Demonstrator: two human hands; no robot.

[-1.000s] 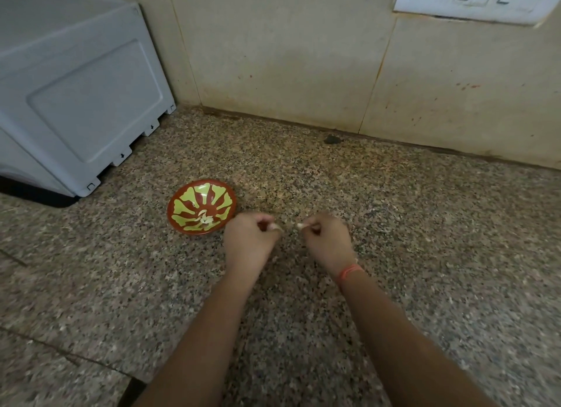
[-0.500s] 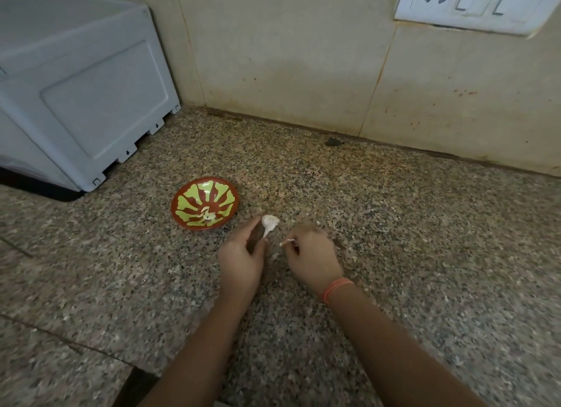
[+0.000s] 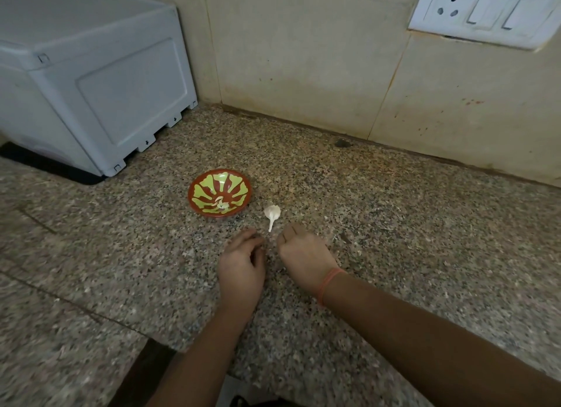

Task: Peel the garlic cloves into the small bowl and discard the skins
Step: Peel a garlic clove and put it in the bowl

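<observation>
Garlic piece, white, stalk toward 6 o'clock: lies on the speckled granite counter, at 4 o'clock of the small bowl, near but apart. Beige tiled wall at 12, grey appliance at 10, switch plate at 1. Left hand at 7 o'clock of the garlic, right hand at 5, neither touching it. Both hands' fingers curl under; whether they hold anything cannot be told. Pale bits in the bowl are indistinct.

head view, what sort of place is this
Likely a home kitchen: a speckled granite counter, a tiled wall with a switch-and-socket plate, and a small bowl beside a garlic scrap.
</observation>
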